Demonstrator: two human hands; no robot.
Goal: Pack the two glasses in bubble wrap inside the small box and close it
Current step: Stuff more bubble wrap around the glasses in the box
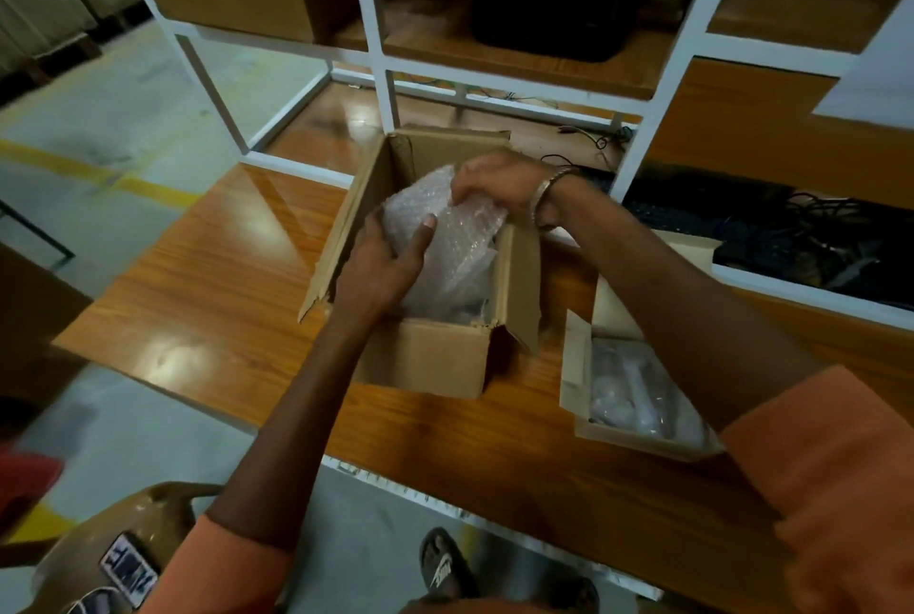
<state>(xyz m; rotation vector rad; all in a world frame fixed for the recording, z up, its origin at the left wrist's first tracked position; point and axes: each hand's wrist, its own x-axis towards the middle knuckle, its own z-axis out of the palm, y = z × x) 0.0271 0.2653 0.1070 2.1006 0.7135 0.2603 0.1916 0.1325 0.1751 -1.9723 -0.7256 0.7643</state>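
Note:
A small brown cardboard box (425, 356) stands open on the wooden table, its flaps up. A bundle of clear bubble wrap (455, 247) fills the box and rises above its rim. My left hand (386, 262) grips the bundle's near left side, thumb on top. My right hand (499, 185) pinches the wrap at its far top edge. The wrap hides whatever is inside, so no glass shows in the box.
A shallow open carton (583, 415) with pale plastic-wrapped items lies to the right on the wooden table (212, 277). White shelf frames (390, 104) rise behind the box, with black cables (801, 227) at the right. A brown stool (148, 524) stands below the table's near edge.

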